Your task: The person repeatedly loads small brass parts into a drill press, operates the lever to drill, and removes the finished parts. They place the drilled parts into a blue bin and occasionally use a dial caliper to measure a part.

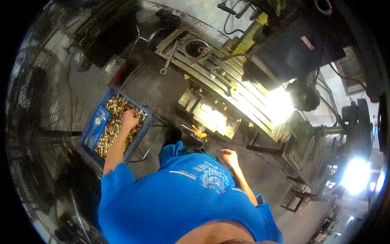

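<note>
My left hand [130, 119] reaches down into a blue plastic crate [149, 122], its fingers curled in among the parts. Small shiny brass-coloured metal parts [106, 140] fill the crate in a heap. What the left fingers hold, if anything, is hidden. In the crate's left side lies a smaller blue tray [92, 138] with a dial caliper [97, 121] in it. My right hand [230, 157] hangs in front of my body on the right, fingers bent together. Whatever it may hold is too small to make out. It touches no machine.
Ahead stands a milling machine with a long slotted table [227, 87], brightly lit at its right end. A wrench [165, 65] rests at the table's left end. Below it, an orange-handled tool [198, 131] lies near me. At the left is a wire fan guard [44, 97].
</note>
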### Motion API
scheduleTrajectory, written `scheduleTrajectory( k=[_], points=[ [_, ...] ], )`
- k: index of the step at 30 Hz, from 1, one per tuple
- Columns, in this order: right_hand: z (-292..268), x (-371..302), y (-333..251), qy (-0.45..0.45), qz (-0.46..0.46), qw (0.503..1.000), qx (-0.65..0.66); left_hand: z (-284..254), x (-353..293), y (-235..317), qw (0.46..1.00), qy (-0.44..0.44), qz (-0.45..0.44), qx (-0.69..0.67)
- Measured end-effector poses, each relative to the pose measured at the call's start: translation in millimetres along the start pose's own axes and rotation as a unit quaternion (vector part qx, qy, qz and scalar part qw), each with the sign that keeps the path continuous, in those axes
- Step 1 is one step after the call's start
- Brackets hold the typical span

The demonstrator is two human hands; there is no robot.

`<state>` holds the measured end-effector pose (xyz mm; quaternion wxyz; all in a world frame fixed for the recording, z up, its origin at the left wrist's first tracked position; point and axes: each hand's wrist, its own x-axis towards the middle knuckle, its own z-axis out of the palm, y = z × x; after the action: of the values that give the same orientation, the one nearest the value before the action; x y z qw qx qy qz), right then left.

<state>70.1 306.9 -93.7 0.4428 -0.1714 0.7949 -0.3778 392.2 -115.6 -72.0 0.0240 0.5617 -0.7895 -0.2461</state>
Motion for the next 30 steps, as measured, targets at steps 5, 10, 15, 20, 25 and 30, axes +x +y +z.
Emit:
scheduleTrajectory(
  k=[5, 10, 15, 20, 25, 30],
  points=[
    [-10, -28, -67, -0.051, -0.109, 0.982, 0.145, -24, -26, 96, 0.960, 0.073, 0.194, -0.188],
    [15, -23, -163, -0.138, -0.188, 0.875, 0.423, -8, -77, 249, 0.885, -0.080, 0.338, -0.309],
    [12, -21, -172, -0.164, -0.246, 0.798, 0.525, 12, -107, 305, 0.838, -0.127, 0.425, -0.317],
    [19, -20, -143, -0.052, -0.276, 0.828, 0.486, 38, -118, 315, 0.824, -0.133, 0.411, -0.365],
    [10, -26, -138, -0.021, -0.191, 0.847, 0.496, 50, -115, 316, 0.837, -0.181, 0.418, -0.304],
    [8, -28, -138, -0.005, -0.207, 0.846, 0.491, 42, -110, 320, 0.816, -0.181, 0.490, -0.247]
  ],
)
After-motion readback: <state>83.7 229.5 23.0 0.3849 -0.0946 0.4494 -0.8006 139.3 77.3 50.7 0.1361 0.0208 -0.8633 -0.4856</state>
